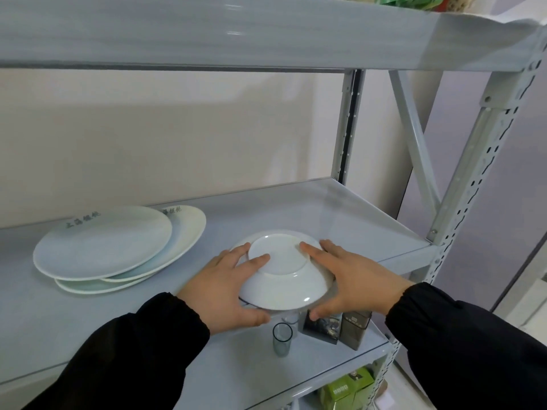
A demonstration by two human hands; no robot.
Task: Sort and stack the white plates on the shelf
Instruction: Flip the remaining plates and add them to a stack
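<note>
Two hands, the left hand (225, 288) and the right hand (350, 279), reach out of black sleeves (133, 350) and grip an upturned white plate (284, 279) from either side, thumbs under its near rim, fingers spread over its back. It tilts above the front edge of the shelf (355, 214). Glazed ceramic is probably stiff, slick and breakable, so opposite rims suit best. Farther left, larger plates (103, 247) lie overlapped, loosely stacked.
</note>
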